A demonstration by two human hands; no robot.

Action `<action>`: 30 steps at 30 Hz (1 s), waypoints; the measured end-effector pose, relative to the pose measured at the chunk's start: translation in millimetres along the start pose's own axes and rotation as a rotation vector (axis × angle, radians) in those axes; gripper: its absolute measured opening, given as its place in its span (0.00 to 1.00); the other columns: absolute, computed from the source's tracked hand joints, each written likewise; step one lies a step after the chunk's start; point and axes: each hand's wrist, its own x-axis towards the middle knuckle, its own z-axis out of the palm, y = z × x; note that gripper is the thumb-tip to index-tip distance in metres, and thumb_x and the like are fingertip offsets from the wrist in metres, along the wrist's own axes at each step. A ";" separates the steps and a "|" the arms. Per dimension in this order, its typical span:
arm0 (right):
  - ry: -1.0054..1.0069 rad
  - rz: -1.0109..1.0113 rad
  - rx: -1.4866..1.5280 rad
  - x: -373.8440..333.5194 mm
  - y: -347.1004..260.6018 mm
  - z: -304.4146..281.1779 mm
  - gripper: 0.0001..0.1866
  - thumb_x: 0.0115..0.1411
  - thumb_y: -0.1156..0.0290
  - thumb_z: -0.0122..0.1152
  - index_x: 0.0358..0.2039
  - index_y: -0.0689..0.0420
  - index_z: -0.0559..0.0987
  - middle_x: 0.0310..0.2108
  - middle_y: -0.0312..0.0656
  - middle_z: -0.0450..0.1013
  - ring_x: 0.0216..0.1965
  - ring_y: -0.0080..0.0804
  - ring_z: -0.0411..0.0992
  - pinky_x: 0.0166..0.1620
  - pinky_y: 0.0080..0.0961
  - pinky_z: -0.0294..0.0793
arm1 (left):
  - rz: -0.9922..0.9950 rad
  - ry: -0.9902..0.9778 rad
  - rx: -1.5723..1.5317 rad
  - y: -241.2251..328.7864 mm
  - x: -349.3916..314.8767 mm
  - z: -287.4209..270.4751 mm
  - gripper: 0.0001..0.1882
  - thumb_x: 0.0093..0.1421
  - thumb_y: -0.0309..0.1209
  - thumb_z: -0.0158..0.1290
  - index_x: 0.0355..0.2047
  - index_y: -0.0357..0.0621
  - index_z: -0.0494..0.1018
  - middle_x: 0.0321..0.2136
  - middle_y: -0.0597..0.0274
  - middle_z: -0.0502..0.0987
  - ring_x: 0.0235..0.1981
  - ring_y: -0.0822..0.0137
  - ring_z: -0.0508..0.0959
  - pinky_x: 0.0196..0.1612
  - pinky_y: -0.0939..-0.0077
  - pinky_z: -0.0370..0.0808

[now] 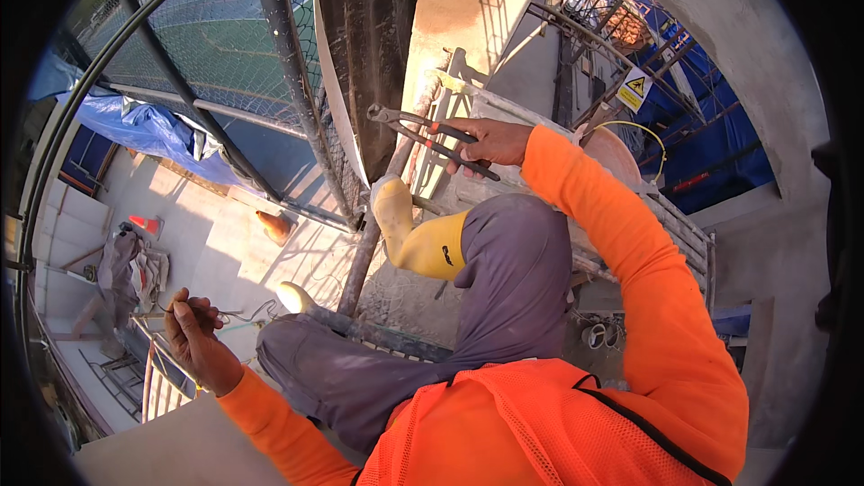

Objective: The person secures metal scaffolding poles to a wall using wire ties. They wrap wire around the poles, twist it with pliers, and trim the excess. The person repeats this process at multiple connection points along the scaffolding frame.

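In my right hand (pixel 497 144) is a pair of long-handled end-cutting nippers (pixel 409 122). Its handles are black with red and stand spread apart; the round metal head points left, with nothing seen between the jaws. My left hand (pixel 194 338) is raised at the lower left, its fingers pinched on a thin tie wire (pixel 241 315). The wire's loose end curls toward my left boot (pixel 294 298). My right knee is bent, and the yellow right boot (pixel 432 247) rests by a grey metal pipe (pixel 362 261).
Scaffold pipes and a slatted platform (pixel 670 216) surround me. A chain-link fence (pixel 216 54) and a blue tarp (pixel 148 130) lie to the left. Far below are a paved floor (pixel 207 252) and an orange cone (pixel 144 224). A yellow-and-white warning sign (pixel 634 88) hangs at the right.
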 end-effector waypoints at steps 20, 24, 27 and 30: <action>0.500 -0.039 -0.022 -21.8 90.2 -41.1 0.30 0.72 0.52 0.58 0.65 0.61 0.72 0.56 0.45 0.75 0.55 0.31 0.73 0.59 0.29 0.71 | 0.126 -0.015 -0.022 57.9 -30.7 52.0 0.14 0.75 0.32 0.50 0.48 0.32 0.77 0.34 0.59 0.80 0.29 0.71 0.81 0.33 0.75 0.82; 0.244 -0.490 -0.170 -34.0 -54.5 75.7 0.32 0.72 0.50 0.59 0.65 0.64 0.71 0.56 0.46 0.75 0.59 0.31 0.71 0.62 0.28 0.68 | 0.191 0.002 -0.043 68.4 -38.3 65.2 0.13 0.75 0.31 0.49 0.48 0.31 0.77 0.34 0.58 0.80 0.29 0.70 0.82 0.34 0.74 0.82; 0.056 -0.391 -0.009 -8.0 -71.2 188.4 0.44 0.67 0.45 0.66 0.69 0.65 0.63 0.57 0.50 0.73 0.57 0.32 0.72 0.59 0.28 0.72 | 0.231 0.016 -0.010 71.8 -46.6 68.4 0.13 0.75 0.31 0.49 0.48 0.31 0.77 0.34 0.58 0.80 0.29 0.70 0.82 0.35 0.75 0.81; 0.116 -0.309 0.151 23.8 -67.0 262.3 0.22 0.72 0.67 0.58 0.61 0.66 0.70 0.37 0.39 0.78 0.39 0.23 0.75 0.47 0.24 0.76 | 0.364 -0.032 0.109 77.4 -50.4 57.9 0.12 0.74 0.29 0.50 0.47 0.32 0.78 0.34 0.59 0.79 0.30 0.73 0.81 0.35 0.78 0.78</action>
